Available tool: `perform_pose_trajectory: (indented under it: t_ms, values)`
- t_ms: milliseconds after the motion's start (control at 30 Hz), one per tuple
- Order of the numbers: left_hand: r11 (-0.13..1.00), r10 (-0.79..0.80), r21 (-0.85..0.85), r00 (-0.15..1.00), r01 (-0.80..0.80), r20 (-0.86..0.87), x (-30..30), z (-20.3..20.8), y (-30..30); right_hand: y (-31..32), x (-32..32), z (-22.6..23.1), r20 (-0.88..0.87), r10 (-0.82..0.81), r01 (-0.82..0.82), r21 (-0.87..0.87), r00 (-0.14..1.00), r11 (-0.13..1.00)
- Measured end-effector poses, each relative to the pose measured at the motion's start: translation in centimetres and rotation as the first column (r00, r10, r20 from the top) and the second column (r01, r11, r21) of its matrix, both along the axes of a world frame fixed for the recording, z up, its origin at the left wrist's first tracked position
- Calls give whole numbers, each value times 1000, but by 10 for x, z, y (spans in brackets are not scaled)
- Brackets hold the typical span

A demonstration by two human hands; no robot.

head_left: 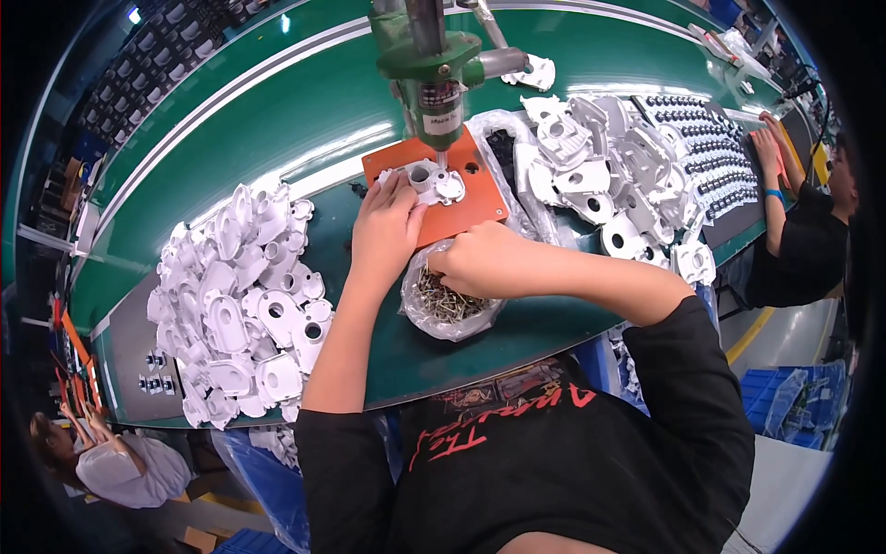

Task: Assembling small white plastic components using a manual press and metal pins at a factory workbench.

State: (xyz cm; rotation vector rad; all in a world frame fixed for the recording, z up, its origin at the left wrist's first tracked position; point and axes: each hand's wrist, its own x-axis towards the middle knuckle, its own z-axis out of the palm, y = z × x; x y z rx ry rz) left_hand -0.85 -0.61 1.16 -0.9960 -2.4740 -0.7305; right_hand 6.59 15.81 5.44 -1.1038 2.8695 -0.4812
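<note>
Gripping one white plastic housing (449,188) by its edge, the left hand (389,220) sits on one orange plate (461,220) beneath one screwdriver (441,122) — the right hand (482,260) curls over one bowl (450,330) of screws (439,301), any pinch hidden. Two heaps of housings (225,314) flank them.

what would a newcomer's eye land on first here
Probably the green machine head at top centre, pointing down at a white plastic part on an orange plate. A left heap and a right heap of white parts flank it. Below, the right hand is at a plastic-lined tub of screws.
</note>
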Motion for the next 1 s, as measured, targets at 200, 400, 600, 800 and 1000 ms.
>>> perform_pose_trajectory:
  t_ms: [200, 400, 600, 800, 1000]
  values:
    - [1000, -1, 4, 1000, 1, -3, 0, -1, -2, -1, -2, 1, 21, 4, -4, 12, 1000, 1000]
    - [1000, 5, 14, 1000, -5, -6, 1, 1, 0, 3, 0, 7, 121, -7, 23, -129, 993, 991]
    - [1000, 1, 16, 1000, -1, -7, 0, 0, -1, 4, -2, 12, 211, -16, 76, -283, 977, 956]
    - [1000, 5, 2, 1000, -5, 1, -1, -3, -2, 6, -4, 13, 279, -8, 110, -353, 960, 929]
    - [1000, -3, 5, 1000, 3, -7, -1, -2, -1, 11, -7, 7, 334, 3, 123, -356, 943, 927]
